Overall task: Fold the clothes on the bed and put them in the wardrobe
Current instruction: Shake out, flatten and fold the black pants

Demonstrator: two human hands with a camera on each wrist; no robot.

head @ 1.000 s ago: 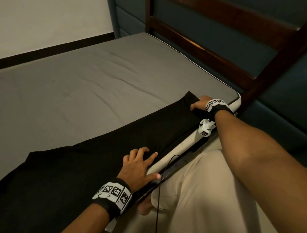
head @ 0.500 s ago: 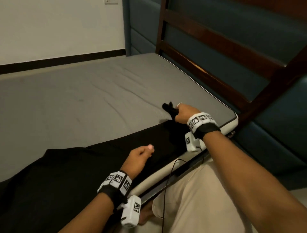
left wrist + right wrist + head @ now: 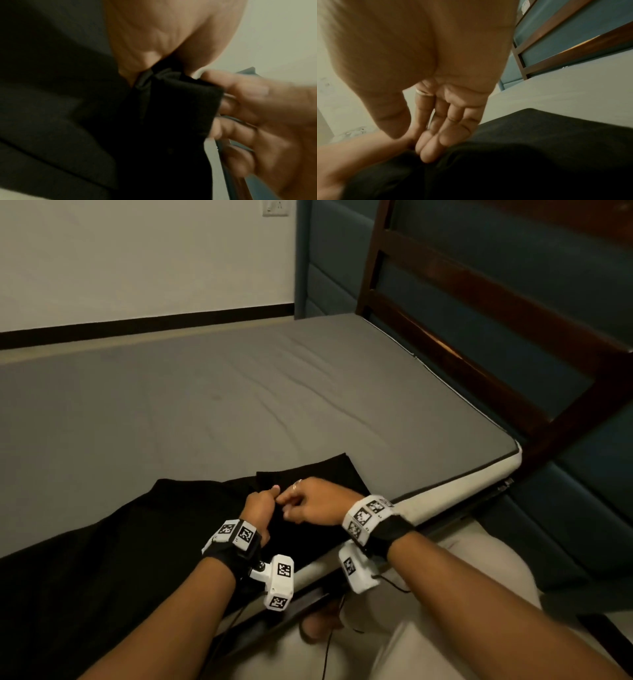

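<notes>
A black garment [image 3: 120, 559] lies along the near edge of the grey mattress [image 3: 239, 405], its right end folded back over itself. My left hand [image 3: 262, 505] grips a bunched fold of the black cloth [image 3: 163, 83] in its fist [image 3: 154, 33]. My right hand [image 3: 315, 501] sits right beside it, with a ring on one finger. In the right wrist view its fingers [image 3: 433, 142] are nearly straight, tips resting on the cloth [image 3: 522, 155], thumb apart. The left wrist view shows those fingertips [image 3: 240, 108] against the fold's edge.
A dark wooden headboard [image 3: 479, 337] stands at the right before a teal padded wall [image 3: 513, 251]. The mattress's white side edge [image 3: 445, 501] faces me. My beige trousers [image 3: 445, 628] and a thin black cable [image 3: 325, 655] are below. No wardrobe in view.
My right hand carried the garment's right end leftward, folding it over, and now meets my left hand. The left hand lifted off the cloth's edge and closed on the fold.
</notes>
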